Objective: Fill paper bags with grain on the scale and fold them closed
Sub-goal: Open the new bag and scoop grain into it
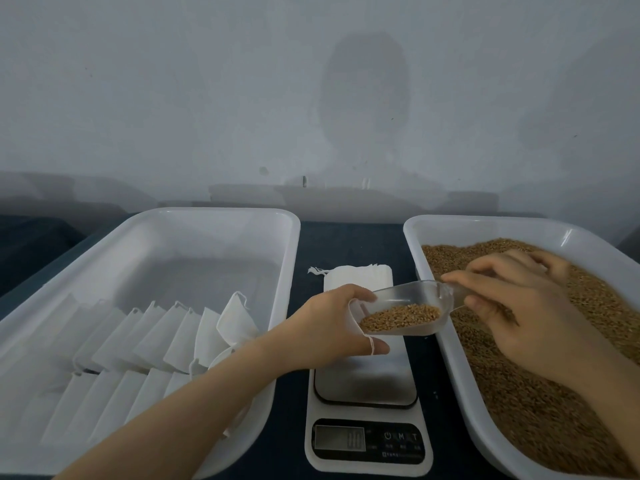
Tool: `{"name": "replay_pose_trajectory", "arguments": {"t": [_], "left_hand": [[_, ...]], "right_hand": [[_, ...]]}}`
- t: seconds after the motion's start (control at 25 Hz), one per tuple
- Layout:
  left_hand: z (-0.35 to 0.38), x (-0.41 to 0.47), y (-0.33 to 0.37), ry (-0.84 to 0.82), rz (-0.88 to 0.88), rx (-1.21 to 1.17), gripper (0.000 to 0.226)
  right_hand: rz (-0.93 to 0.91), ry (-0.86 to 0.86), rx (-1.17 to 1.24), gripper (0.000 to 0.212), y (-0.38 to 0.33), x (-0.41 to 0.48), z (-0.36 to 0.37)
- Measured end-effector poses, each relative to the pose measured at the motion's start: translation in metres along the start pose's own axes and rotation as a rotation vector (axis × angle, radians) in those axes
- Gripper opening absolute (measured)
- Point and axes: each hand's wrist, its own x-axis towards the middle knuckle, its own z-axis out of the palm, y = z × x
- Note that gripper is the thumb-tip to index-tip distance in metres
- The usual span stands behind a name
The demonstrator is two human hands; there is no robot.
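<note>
My left hand [329, 327] holds a small white paper bag [354, 318] open above the scale [367, 379], with the bag's string looped over my thumb. My right hand [519, 299] pinches the handle of a clear plastic scoop [412, 297]. The scoop carries brown grain [401, 315], and its front end sits at the bag's mouth. The scale's steel platform is bare below them. Most of the bag is hidden behind my fingers and the scoop.
A white tray [448, 344] on the right holds loose grain [540, 410]. A white tray [214, 216] on the left holds rows of folded white bags [156, 334]. A stack of flat empty bags [349, 277] lies behind the scale on the dark table.
</note>
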Motion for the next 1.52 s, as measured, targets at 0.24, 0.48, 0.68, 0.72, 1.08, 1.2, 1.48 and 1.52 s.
{"name": "replay_pose_trajectory", "arguments": {"t": [0.24, 0.48, 0.68, 0.72, 1.08, 1.2, 1.48, 1.52], "left_hand": [[0.000, 0.001, -0.002, 0.028, 0.048, -0.078, 0.076], [0.014, 0.009, 0.008, 0.071, 0.049, -0.120, 0.074], [0.021, 0.010, 0.009, 0.089, 0.069, -0.202, 0.068], [0.022, 0.009, 0.010, 0.089, 0.077, -0.221, 0.067], [0.024, 0.012, 0.006, 0.083, 0.139, -0.312, 0.072], [0.024, 0.012, 0.005, 0.080, 0.142, -0.315, 0.072], [0.024, 0.014, 0.004, 0.066, 0.140, -0.320, 0.074], [0.024, 0.014, 0.003, 0.064, 0.140, -0.324, 0.074]], "right_hand": [[-0.007, -0.001, -0.038, 0.032, 0.001, 0.001, -0.009], [-0.046, -0.003, -0.106, 0.031, 0.007, 0.008, -0.026], [-0.087, -0.004, -0.149, 0.030, 0.003, 0.013, -0.037], [-0.088, -0.010, -0.155, 0.028, 0.002, 0.014, -0.038], [-0.118, -0.023, -0.199, 0.036, -0.003, 0.021, -0.050], [-0.132, -0.032, -0.224, 0.036, -0.003, 0.025, -0.048], [-0.153, -0.014, -0.241, 0.032, 0.001, 0.029, -0.046], [-0.153, -0.015, -0.239, 0.031, 0.002, 0.029, -0.045]]}}
